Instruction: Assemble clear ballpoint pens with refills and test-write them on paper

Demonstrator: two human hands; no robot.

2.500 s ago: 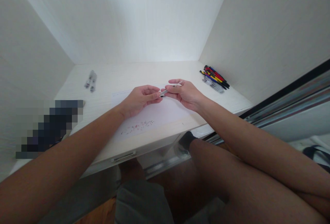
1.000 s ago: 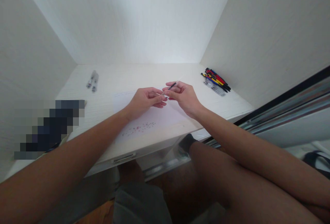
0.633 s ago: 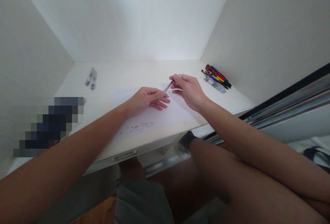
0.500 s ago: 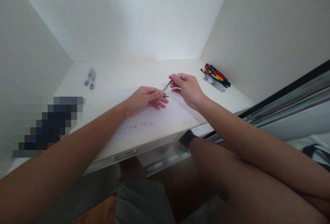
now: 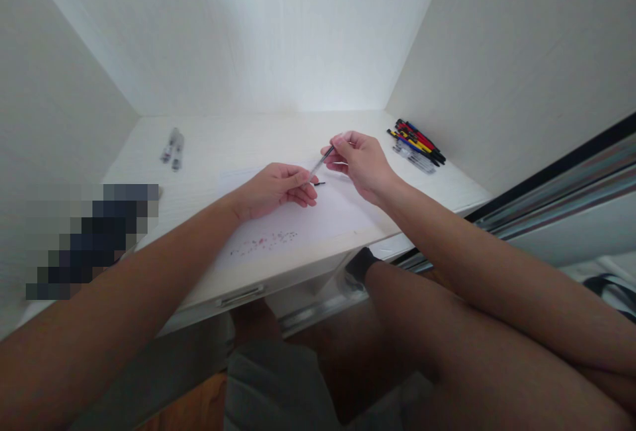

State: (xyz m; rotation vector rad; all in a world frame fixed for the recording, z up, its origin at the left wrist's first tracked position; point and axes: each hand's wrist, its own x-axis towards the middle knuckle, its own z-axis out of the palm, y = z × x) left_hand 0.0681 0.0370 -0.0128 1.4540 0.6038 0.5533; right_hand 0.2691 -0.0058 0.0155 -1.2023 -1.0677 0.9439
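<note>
- A slim pen [image 5: 318,163], pale and see-through at its lower part and dark toward its upper end, spans the gap between two bare hands above a white sheet of paper [image 5: 338,212].
- Its long axis slants: the low end lies at the left hand [image 5: 275,191], the high end, farther from the wearer, at the right hand [image 5: 362,161].
- The left thumb and fingers pinch the low end, the other fingers loosely spread.
- The right thumb and fingers pinch the dark end.
- Both hands are equally near, one at each end.
- A small black piece [image 5: 320,183] shows just beside the left fingertips; whether they touch it, I cannot tell.
</note>
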